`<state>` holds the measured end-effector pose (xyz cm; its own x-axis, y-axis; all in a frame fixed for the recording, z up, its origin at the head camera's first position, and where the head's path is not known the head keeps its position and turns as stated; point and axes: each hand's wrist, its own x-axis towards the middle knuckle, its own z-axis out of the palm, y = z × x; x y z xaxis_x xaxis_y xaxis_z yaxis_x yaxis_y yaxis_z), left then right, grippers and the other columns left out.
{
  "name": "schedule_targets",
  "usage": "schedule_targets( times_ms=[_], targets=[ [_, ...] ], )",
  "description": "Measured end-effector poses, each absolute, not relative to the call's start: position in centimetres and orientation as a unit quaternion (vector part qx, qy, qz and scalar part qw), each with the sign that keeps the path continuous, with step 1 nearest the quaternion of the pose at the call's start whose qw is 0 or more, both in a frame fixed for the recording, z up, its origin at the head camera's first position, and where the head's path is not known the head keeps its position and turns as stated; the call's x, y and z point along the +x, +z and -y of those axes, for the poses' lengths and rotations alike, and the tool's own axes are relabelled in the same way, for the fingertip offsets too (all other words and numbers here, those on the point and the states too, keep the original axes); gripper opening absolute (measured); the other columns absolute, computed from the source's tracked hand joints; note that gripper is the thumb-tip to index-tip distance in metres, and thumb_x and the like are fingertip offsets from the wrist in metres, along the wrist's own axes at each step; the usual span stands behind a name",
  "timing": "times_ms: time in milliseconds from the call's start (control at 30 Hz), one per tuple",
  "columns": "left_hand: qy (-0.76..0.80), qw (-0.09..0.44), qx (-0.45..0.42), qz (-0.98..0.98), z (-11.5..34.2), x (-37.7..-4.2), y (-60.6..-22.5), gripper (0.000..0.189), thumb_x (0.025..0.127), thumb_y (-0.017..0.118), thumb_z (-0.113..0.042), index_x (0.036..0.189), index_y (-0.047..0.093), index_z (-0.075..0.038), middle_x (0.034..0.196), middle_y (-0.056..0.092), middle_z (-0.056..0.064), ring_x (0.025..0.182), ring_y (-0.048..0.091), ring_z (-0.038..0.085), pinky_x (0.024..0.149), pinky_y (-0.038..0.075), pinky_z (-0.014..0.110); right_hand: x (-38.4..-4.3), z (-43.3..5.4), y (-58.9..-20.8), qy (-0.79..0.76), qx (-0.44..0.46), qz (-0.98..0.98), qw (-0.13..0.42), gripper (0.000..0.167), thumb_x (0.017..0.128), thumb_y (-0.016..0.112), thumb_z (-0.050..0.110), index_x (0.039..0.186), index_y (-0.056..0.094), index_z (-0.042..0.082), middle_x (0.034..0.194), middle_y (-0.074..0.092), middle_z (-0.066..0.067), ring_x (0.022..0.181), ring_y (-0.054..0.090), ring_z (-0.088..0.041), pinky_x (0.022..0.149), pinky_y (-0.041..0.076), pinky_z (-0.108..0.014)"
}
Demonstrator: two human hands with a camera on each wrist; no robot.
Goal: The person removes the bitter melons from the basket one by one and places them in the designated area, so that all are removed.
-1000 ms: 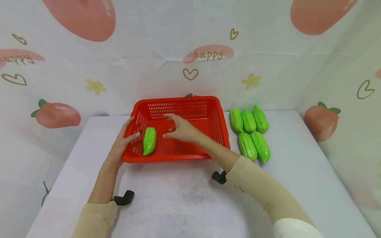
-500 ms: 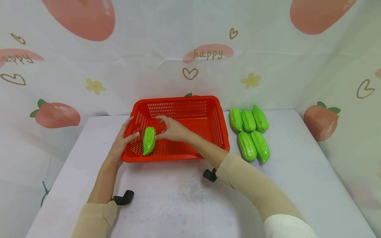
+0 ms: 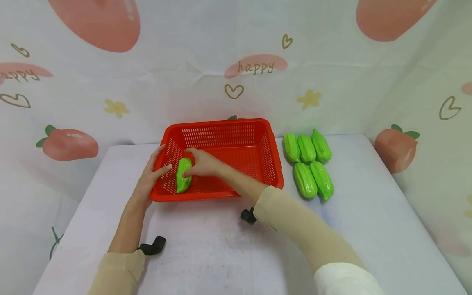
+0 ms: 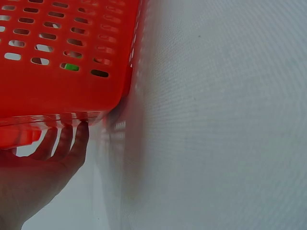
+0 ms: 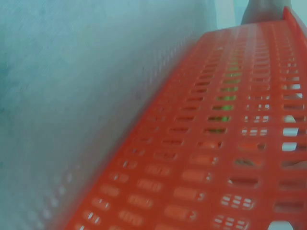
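A red perforated plastic basket stands on the table, with one glossy, ribbed green starfruit lying at its left end. My left hand grips the basket's left rim, thumb inside and fingers along the outer wall. In the left wrist view, the left fingers lie against the basket's outer side. My right hand is inside the basket at the starfruit, thumb over its right side and fingers past its far end. Through the slots in the right wrist view, green shows; the right hand's grip is hidden there.
Several more green starfruits lie in two rows on the white table, to the right of the basket. A patterned cloth hangs close behind the basket. Black wrist mounts stick out from both wrists.
My right hand has moved left across the inside of the basket to the starfruit there. The left hand, basket and starfruits have stayed in place.
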<state>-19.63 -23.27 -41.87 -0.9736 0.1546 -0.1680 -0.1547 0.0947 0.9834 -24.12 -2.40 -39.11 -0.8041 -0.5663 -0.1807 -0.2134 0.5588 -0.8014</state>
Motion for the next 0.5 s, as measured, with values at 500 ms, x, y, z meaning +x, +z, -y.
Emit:
schedule_targets(
  times_ms=[500],
  targets=[
    [0.672,0.115,0.003,-0.731,23.2,-19.7,-42.0,0.067,0.102,0.052,-0.027,0.157,0.017,-0.043,0.162,0.016,0.006,0.141,0.026,0.031,0.088,0.053,0.023,-24.4,3.9,-39.9,-0.346,-0.199,-0.889,0.223,0.093,0.084,0.079,0.036,0.158,0.027,0.014,0.146,0.044,-0.011,0.119,0.046,-0.019,0.100,0.047,-0.036]
  ],
)
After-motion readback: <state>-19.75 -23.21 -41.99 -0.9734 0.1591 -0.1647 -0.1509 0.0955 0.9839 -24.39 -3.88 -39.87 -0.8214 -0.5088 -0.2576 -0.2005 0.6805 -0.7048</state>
